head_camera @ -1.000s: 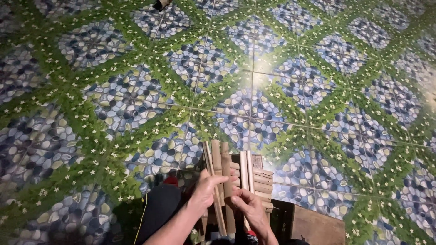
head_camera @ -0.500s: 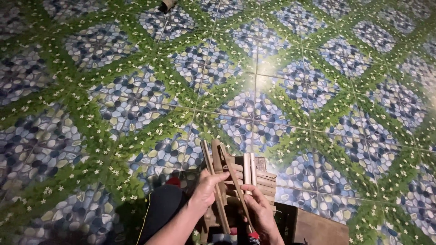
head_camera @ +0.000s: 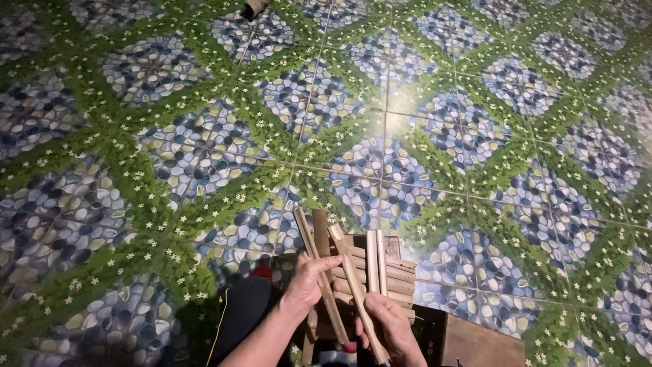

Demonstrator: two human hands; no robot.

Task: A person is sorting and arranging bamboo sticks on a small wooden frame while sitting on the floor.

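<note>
Both hands, left (head_camera: 309,282) & right (head_camera: 390,326), grip tan wood slats (head_camera: 353,278) over brown box (head_camera: 475,343).

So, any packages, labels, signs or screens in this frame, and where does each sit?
No labels, signs or screens show.
Brown box-like thing: bottom right edge, right of the right hand, flat plain brown top; possibly a carton, cannot tell.
Otherwise only wooden slats in both hands, left hand included, over a patterned tile floor.

Patterned pebble-and-leaf floor tiles (head_camera: 204,143), brown board (head_camera: 482,343), dark object (head_camera: 255,8) at top edge
</note>
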